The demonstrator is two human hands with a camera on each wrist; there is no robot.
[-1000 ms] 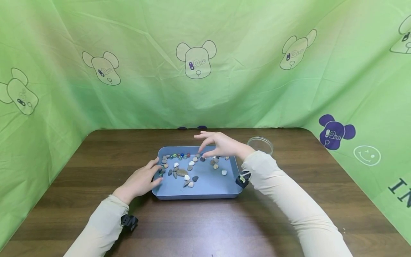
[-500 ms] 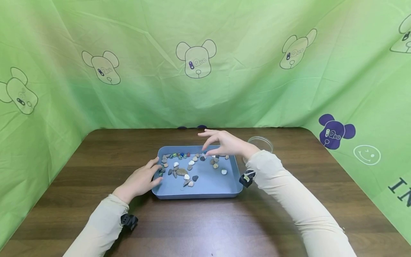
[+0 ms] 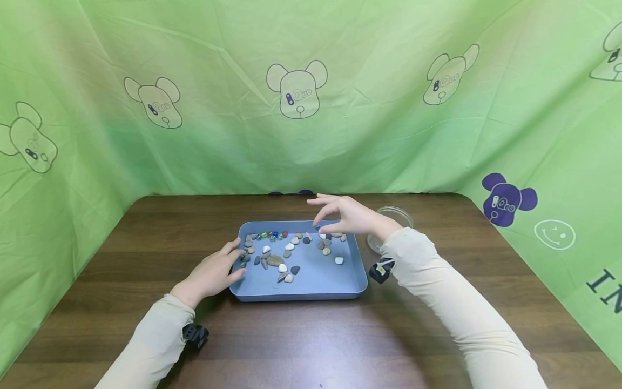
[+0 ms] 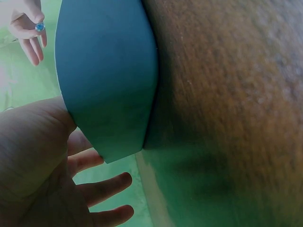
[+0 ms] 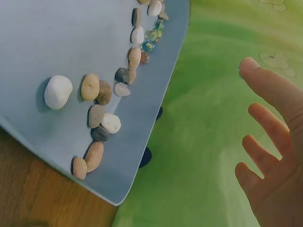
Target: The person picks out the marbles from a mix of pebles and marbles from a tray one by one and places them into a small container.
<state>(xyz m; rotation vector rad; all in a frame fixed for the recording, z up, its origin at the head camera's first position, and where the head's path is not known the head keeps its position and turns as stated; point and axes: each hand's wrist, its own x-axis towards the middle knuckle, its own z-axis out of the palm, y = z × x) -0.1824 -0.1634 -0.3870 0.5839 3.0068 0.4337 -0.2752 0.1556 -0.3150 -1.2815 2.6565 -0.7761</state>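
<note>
My left hand (image 3: pixel 210 274) flat against the blue tray's (image 3: pixel 311 283) left wall, fingers straight; my right hand (image 3: pixel 351 216) above the tray's far edge, pinching a blue marble (image 4: pixel 39 27); pebbles (image 3: pixel 275 261) scattered in the tray; clear dish (image 3: pixel 394 217) just beyond my right wrist

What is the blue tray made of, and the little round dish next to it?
The blue tray looks like matte plastic: smooth, even colour, rounded corners. The round dish seems to be clear plastic or glass, since the wood shows through; which one is hard to tell.

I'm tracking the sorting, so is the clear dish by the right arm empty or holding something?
Cannot tell: the clear dish is partly hidden behind the right hand, and no contents show.
</note>
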